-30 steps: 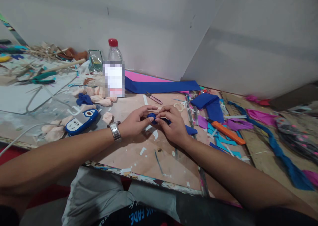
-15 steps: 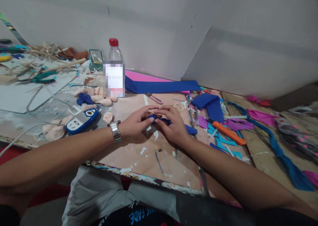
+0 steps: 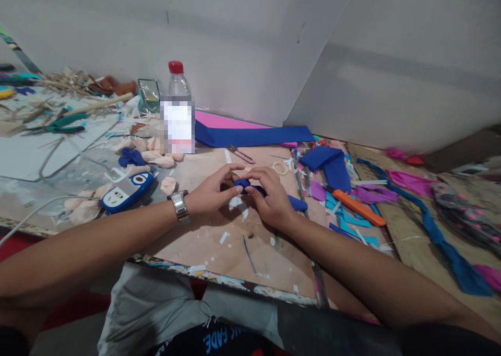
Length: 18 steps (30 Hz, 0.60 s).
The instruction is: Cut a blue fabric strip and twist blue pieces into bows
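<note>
Between my two hands is a small bunched piece of dark blue fabric point(image 3: 243, 183), a strip by the look of its tail, which comes out to the right past my wrist. My left hand point(image 3: 216, 189), with a metal watch on the wrist, pinches its left side with thumb and fingers. From the other side my right hand point(image 3: 273, 197) grips it, thumb in front and fingers curled over the top. Just beyond my fingertips lie pink-handled thread snips point(image 3: 242, 154) and a pale ring point(image 3: 280, 168), perhaps a tape roll.
A red-capped bottle point(image 3: 180, 84) stands behind on the left, near a blue-and-white power socket point(image 3: 127, 193) with a cable. Long blue fabric point(image 3: 258, 136) lies along the wall. At right are an orange utility knife point(image 3: 358, 208) and colourful scraps. Green-handled pliers point(image 3: 64, 124) rest far left.
The fingers of both hands have shifted slightly around the blue fabric, and more of its bunched top shows between them. The whole view has moved a little.
</note>
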Each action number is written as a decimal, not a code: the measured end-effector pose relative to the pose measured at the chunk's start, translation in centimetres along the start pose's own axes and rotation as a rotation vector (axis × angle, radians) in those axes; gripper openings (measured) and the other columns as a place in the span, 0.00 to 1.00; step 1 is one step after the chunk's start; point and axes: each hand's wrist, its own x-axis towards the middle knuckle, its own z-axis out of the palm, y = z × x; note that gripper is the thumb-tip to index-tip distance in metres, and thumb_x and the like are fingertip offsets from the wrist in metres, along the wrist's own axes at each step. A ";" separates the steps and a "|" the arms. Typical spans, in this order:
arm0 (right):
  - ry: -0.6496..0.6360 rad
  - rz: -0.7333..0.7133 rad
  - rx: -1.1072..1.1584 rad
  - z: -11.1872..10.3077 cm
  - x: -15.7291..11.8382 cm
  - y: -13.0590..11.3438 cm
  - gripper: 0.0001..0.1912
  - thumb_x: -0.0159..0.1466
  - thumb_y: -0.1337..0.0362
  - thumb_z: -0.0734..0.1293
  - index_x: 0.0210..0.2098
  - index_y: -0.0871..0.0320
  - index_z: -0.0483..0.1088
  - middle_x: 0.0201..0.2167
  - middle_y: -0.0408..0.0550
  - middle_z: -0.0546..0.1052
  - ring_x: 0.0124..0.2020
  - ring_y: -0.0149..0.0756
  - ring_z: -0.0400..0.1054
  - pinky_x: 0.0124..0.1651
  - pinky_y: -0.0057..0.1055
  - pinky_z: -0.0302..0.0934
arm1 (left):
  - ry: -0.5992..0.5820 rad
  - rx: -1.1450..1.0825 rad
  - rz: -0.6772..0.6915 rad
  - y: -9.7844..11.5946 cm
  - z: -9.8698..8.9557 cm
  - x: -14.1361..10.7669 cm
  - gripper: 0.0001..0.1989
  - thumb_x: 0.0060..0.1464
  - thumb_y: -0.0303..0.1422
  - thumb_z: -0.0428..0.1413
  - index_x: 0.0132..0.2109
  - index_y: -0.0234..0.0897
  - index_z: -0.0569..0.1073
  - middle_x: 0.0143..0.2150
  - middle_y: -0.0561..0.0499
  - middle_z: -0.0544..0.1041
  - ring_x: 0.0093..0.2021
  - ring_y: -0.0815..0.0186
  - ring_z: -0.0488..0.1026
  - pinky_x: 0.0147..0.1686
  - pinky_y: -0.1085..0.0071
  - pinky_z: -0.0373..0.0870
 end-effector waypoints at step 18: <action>0.086 0.065 0.018 -0.1 -0.1 0.1 0.14 0.74 0.51 0.61 0.49 0.53 0.71 0.45 0.53 0.78 0.49 0.48 0.71 0.54 0.47 0.63 | 0.049 -0.066 -0.147 0.4 -0.3 0.2 0.21 0.58 0.50 0.63 0.35 0.35 0.70 0.26 0.57 0.68 0.22 0.75 0.61 0.23 0.75 0.58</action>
